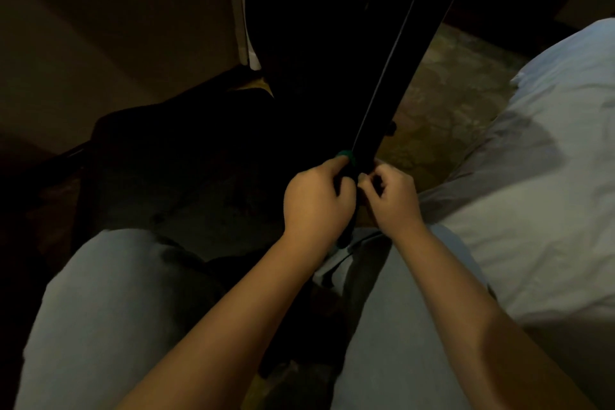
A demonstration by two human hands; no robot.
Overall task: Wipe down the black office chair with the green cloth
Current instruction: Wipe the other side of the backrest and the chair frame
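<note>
Green cloth [346, 155] peeks from curled fingers [335, 164] of my left hand [316, 200] on the black office chair [332, 60]; my right hand [394, 200] pinches its near end. Mid-wipe, I judge: next, stroke farther along.

the left hand [316, 200] holds a green cloth [346, 154] against the lower end of the black chair [332, 60]; the right hand [394, 198] pinches this end from the right side. a white bed [532, 160] lies right of the chair.
</note>
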